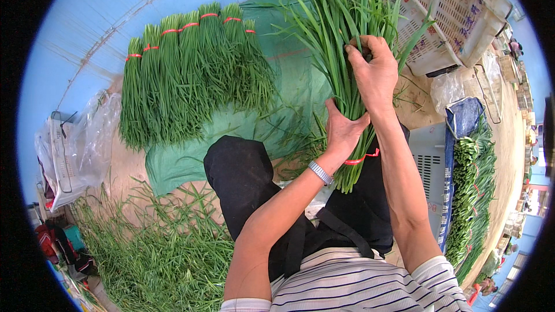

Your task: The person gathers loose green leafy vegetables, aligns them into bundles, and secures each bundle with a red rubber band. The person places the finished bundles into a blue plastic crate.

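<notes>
A bundle of garlic chives (336, 65) leans over my lap, leaves fanning away from me and cut stems towards me. Red tape (355, 161) binds it near the stem end. My left hand (344, 132), with a metal watch band (320, 172) on its wrist, wraps around the stems just above the tape. Higher up, my right hand (376, 69) curls its thumb and fingers together on some leaves at the bundle's right side. Its palm side is partly hidden.
Several tied chive bundles (182, 82) lie in a row on a green plastic sheet (225, 130). Loose leaves (164, 264) heap at lower left. White plastic crates (422, 21) stand at upper right; a blue-lined crate of chives (470, 199) is at my right. Plastic bags (93, 134) lie left.
</notes>
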The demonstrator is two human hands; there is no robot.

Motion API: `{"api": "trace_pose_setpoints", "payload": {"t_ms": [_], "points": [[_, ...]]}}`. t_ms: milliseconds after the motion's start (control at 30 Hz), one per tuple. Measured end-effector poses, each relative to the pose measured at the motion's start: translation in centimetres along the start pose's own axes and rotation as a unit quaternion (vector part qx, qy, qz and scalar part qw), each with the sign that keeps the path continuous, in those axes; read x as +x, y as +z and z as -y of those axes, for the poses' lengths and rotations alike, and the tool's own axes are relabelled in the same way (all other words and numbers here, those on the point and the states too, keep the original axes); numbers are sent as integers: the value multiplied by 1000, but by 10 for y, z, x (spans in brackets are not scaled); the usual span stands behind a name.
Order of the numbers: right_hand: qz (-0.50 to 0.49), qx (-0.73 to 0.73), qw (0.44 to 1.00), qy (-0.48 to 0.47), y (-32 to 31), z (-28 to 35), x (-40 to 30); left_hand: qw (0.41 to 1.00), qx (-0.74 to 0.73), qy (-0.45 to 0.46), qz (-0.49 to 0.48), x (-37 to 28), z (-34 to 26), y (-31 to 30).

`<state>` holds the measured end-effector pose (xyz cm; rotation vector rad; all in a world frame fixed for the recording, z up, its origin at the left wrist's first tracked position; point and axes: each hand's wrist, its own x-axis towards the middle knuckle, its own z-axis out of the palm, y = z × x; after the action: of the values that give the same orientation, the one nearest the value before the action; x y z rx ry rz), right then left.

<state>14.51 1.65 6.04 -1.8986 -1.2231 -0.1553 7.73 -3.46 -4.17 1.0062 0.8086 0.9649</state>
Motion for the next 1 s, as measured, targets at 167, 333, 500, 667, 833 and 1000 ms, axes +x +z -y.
{"api": "trace_pose_setpoints", "payload": {"t_ms": [167,333,500,667,833,1000], "points": [[19,161,982,93,-5,-2,-3,1000,0,-14,-6,0,0,1],[14,140,983,114,-7,2,-4,1000,18,-11,-6,0,-2,1],[20,206,972,115,-8,1,-1,1000,21,-23,-4,0,-3,1],[50,201,970,124,-10,0,1,999,19,-31,-3,0,-5,1],[45,114,986,110,-11,3,3,999,31,-36,-4,-1,-4,1],[51,32,993,102,-12,2,2,999,28,-20,-9,0,2,3]]}}
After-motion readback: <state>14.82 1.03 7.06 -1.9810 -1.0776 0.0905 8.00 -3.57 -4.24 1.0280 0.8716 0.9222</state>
